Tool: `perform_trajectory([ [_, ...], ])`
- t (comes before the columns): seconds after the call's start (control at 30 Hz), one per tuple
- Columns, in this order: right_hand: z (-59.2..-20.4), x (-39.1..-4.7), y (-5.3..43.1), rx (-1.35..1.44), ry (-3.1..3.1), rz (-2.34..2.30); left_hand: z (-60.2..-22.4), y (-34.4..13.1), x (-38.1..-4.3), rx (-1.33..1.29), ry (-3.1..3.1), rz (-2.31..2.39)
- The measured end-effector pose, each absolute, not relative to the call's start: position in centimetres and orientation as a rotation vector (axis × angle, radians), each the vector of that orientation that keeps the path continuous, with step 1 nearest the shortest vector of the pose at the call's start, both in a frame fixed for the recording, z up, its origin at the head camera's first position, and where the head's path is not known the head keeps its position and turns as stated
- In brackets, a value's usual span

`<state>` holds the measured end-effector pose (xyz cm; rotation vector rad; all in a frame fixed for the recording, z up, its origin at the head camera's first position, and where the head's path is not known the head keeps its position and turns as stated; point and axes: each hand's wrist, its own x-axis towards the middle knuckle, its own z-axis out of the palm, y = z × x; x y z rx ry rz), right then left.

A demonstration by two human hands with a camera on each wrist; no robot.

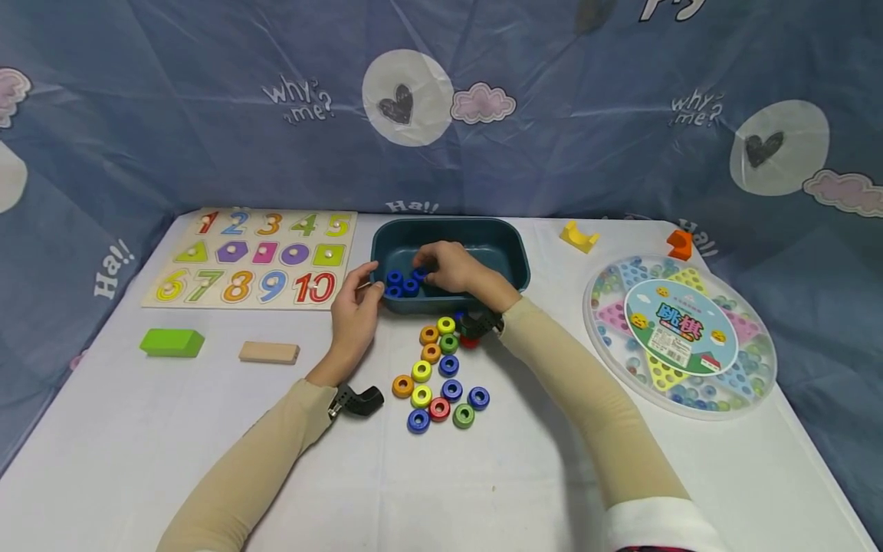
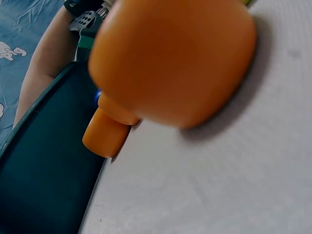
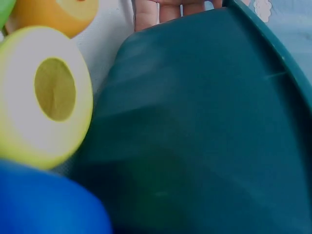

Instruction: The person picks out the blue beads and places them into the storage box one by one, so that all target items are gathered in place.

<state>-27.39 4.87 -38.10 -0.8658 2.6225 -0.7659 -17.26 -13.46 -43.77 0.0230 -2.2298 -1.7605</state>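
Note:
A dark teal rectangular bin (image 1: 497, 245) stands at the back middle of the white table, with several blue rings (image 1: 394, 277) in its left front corner. My right hand (image 1: 448, 267) reaches down into the bin and pinches a blue ring (image 1: 418, 274) beside them. At the bin's left end, my left hand (image 1: 355, 314) rests its fingertips against the outer wall and rim. Its straight fingers (image 3: 146, 14) show beyond the bin in the right wrist view. Loose rings in orange (image 1: 403, 386), yellow (image 1: 421, 396), red (image 1: 439, 409), green (image 1: 464, 415) and blue (image 1: 478, 398) lie before the bin.
Left of the bin lies a number puzzle board (image 1: 290, 280), with a green block (image 1: 172, 343) and a wooden block (image 1: 269, 353) nearer me. On the right are a round marble-game box (image 1: 679, 337), a yellow curved piece (image 1: 579, 238) and an orange piece (image 1: 680, 244). A blue curtain hangs behind.

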Motion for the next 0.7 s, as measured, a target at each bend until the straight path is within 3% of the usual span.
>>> perform_trajectory([
  [0.23,-36.4,-26.2,6.7,-0.966,2.659,-0.846,-43.6,-13.4,-17.2,0.037,-2.232,-1.772],
  [0.7,-34.4,-19.2,13.6,-1.218,2.608,-1.01,-40.0,-12.5,-15.3,0.057,-2.255,-1.793],
])
